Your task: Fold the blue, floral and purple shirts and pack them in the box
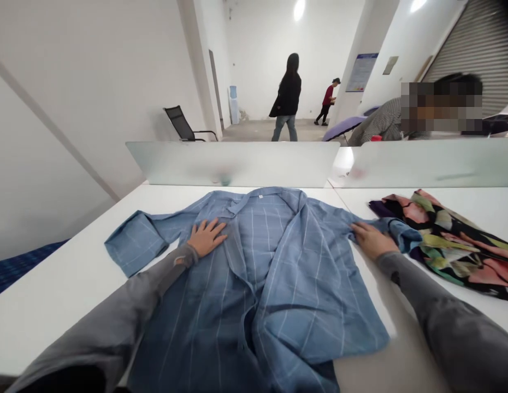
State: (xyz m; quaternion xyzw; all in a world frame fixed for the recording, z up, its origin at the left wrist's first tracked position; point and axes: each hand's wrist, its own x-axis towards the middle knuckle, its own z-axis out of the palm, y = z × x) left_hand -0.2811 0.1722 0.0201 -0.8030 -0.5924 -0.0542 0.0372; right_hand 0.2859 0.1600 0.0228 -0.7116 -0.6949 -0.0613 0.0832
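A blue shirt with thin white check lines lies spread on the white table, its front partly open and the collar at the far side. My left hand rests flat on the shirt's left chest, fingers spread. Over at the right sleeve, my right hand has its fingers closed on the cloth near the armpit; its thumb is hidden. That sleeve bunches beyond the hand, with its cuff turned toward the right. The left sleeve is bent, its cuff end pointing toward me.
A flowered dark garment lies in a heap to the right, touching the right cuff. Frosted dividers border the table's far edge. A person in stripes leans beyond them; two people stand farther back. A black chair is behind.
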